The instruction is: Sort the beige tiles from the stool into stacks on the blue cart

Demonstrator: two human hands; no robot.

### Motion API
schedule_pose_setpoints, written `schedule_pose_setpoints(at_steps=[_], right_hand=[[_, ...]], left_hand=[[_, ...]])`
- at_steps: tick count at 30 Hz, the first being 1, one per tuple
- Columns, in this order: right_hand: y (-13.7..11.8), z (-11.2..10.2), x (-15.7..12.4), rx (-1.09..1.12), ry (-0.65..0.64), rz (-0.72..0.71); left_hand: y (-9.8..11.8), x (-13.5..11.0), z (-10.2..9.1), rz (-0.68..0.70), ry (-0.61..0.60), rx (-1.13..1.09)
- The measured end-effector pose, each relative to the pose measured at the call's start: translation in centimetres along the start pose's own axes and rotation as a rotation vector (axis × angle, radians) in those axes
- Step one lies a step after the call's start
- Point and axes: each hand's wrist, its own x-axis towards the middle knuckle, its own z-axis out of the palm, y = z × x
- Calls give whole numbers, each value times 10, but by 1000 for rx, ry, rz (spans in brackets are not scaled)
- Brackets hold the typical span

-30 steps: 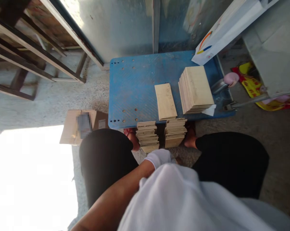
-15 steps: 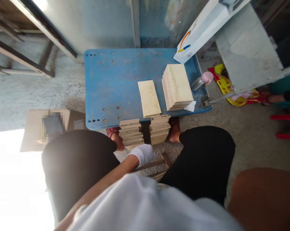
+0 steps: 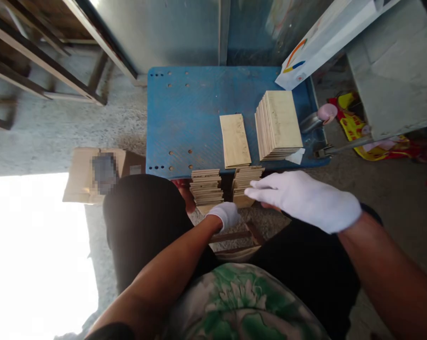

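Observation:
My left hand [image 3: 228, 215], in a white glove, hangs low between my knees beside the near end of the left stack of thin wooden boards [image 3: 206, 189]. Its fingers are hidden from view, so any grip there does not show. My right hand [image 3: 301, 199], also white-gloved, is over my right knee with fingers stretched out, the tips near the right stack of boards [image 3: 243, 186]. I see nothing held in it. On the blue table [image 3: 185, 113], a low pile of boards [image 3: 235, 141] lies beside a taller pile [image 3: 282, 120].
A steel flask with a pink lid [image 3: 327, 113] is at the table's right end, near a white paper bag [image 3: 301, 52]. A cardboard box [image 3: 79, 174] is on the floor at left. A wooden stool or frame bar [image 3: 230, 236] shows between my legs.
My right hand has come into view from the right, reaching toward the right stack. My left hand stays low near the left stack. The view has shifted, moving the scene rightward.

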Motion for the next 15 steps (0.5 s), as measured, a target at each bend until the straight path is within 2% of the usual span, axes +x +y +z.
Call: schedule_pose_setpoints(at_steps=[3, 5, 6, 10, 15], right_hand=[[42, 40, 19, -114, -90, 156], [59, 66, 26, -128, -163, 364], [64, 77, 28, -100, -179, 404], [71, 107, 38, -24, -121, 449], [91, 140, 63, 23, -209, 547]], left_hand=[[-3, 2, 3, -28, -17, 62], [-5, 5, 5, -45, 3, 66], [-6, 8, 7, -54, 17, 59], [-9, 21, 11, -81, 90, -14], [-10, 32, 10, -120, 140, -105]])
